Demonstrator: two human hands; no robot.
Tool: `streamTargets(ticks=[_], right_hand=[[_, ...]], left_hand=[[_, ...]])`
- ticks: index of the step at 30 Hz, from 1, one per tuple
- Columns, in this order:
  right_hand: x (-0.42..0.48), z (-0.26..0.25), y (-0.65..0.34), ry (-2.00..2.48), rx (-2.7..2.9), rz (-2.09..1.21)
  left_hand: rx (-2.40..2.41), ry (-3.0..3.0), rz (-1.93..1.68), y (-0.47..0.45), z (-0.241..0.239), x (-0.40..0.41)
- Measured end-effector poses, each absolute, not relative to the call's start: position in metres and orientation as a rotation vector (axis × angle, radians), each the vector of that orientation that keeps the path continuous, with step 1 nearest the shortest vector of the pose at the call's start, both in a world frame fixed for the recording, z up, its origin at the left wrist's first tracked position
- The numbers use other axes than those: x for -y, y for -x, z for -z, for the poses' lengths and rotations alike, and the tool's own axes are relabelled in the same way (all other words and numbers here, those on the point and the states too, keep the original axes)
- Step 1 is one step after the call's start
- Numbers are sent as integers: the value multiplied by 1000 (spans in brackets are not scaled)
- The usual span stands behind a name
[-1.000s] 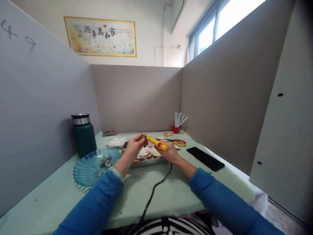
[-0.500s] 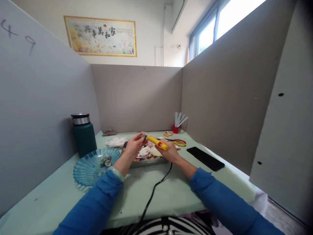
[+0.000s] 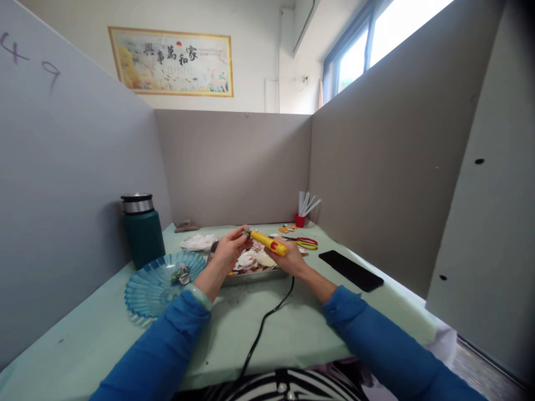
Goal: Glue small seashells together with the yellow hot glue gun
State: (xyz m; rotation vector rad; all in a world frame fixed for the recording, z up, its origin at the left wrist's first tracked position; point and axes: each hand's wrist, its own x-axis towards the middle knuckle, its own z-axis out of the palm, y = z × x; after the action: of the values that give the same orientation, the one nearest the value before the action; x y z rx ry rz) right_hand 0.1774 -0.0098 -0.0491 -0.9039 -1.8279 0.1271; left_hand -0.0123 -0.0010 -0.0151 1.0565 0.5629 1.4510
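My right hand is wrapped round a yellow corded glue gun, its narrow end pointing left toward my other hand. Between the fingertips of my left hand is a small greyish shell-like piece, too small to make out fully. The glue gun's tip touches or nearly touches this piece. Below both hands sits a shallow metal tray heaped with white and reddish shell-like pieces. A black cord runs from the gun toward the table's front edge.
On the left stand a blue fluted glass plate with a small greenish-silver cluster and a dark green bottle. Scissors, a black phone and a red cup of white sticks lie right. Partitions enclose the table.
The small piece in my left fingertips appears slightly turned. Otherwise both hands and the glue gun stay almost where they were.
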Motion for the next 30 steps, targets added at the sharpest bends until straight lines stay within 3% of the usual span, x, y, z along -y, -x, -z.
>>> streamTargets(ticks=[19,30], right_hand=[[10,35,-182,978,1705,-654],[12,33,-181,922,1701,-731]], left_hand=[[-539,-1060,-1407,13,15,2],[-514,-1048,-1387,13,14,3]])
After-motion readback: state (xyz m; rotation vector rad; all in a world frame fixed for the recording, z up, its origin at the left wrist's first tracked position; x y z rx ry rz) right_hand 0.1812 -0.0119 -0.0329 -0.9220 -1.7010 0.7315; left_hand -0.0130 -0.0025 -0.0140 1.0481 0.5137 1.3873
